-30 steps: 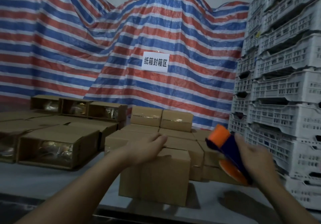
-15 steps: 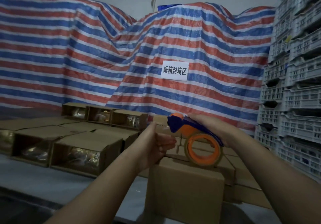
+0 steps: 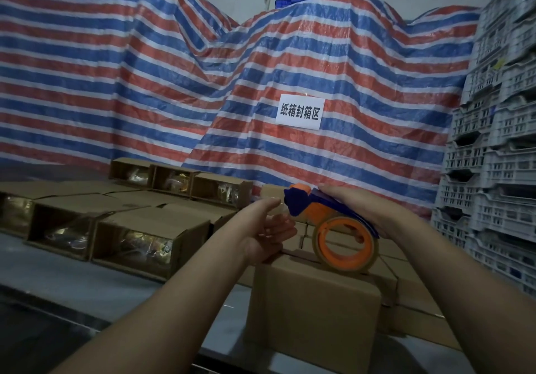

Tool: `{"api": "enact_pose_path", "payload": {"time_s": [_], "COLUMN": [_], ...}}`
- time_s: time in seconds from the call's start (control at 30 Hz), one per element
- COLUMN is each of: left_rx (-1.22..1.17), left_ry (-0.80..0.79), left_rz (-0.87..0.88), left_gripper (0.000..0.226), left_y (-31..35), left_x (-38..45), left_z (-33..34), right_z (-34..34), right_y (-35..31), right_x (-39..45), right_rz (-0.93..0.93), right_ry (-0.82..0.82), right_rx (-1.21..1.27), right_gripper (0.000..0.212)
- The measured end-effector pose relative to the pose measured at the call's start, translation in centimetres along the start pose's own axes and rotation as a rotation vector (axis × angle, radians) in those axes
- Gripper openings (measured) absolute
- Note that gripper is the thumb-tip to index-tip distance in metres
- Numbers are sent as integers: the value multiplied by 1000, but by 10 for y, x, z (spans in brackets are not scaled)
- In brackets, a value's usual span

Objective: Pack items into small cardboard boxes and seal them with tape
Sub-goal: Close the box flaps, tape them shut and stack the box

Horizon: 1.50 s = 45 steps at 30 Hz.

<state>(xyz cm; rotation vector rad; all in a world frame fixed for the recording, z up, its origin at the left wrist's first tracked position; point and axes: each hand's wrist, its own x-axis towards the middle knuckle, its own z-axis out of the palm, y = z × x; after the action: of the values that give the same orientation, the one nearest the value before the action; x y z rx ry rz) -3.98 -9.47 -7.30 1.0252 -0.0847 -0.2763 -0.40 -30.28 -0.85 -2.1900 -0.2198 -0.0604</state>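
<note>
Right hand grips tape dispenser atop cardboard box.

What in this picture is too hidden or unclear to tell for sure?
- Head view: the seam on the front box, partly hidden by the tape dispenser and the left hand.
- Contents of the open boxes: dim, glinting wrap only.
- Right hand: its grip underneath is hidden by the dispenser.
- White crates: blurred, cut off at the right edge.
</note>
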Motion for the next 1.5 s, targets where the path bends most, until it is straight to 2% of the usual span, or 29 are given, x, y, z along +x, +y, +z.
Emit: {"api": "enact_pose_path", "payload": {"time_s": [0.3,0.4,0.6,0.8,0.87,0.93,1.0,1.07,1.13,1.2,1.37,1.5], "left_rx": [37,100,320,211,155,138,155,295,657,868,955,939], "left_ry": [20,97,173,228,229,252,275,315,396,388,338,361], "left_rz": [21,72,166,183,191,202,207,247,343,389,319,273], "left_gripper": [21,11,23,25,22,13,7,4,8,15,22,32], "left_y": [0,-3,-11,-13,-14,-17,-17,-12,-5,-2,-5,-9], "left_x": [-4,-6,2,6,7,9,10,9,9,7,1,3], "left_z": [5,6,4,0,0,1,1,-3,-11,-21,-35,-43], "right_z": [1,5,-3,-26,-35,-37,-34,-31,-28,-23,-8,0], "right_y": [-3,-8,-21,-19,-15,-9,-5,-7,-13,-18,-30,-35], "right_x": [2,0,-10,-16,-19,-20,-18,-18,-19,-18,-14,-8], "right_rz": [-8,5,64,145,161,132,121,138,149,157,195,216], "right_ry": [-5,10,-100,-211,-242,-212,-165,-152,-157,-166,-206,-156], "right_rx": [-18,-50,-159,-200,-180,-214,-268,-301,-363,-423,-493,-605], "right_gripper": [58,54,48,44,50,57,51,47,47,46,40,41]}}
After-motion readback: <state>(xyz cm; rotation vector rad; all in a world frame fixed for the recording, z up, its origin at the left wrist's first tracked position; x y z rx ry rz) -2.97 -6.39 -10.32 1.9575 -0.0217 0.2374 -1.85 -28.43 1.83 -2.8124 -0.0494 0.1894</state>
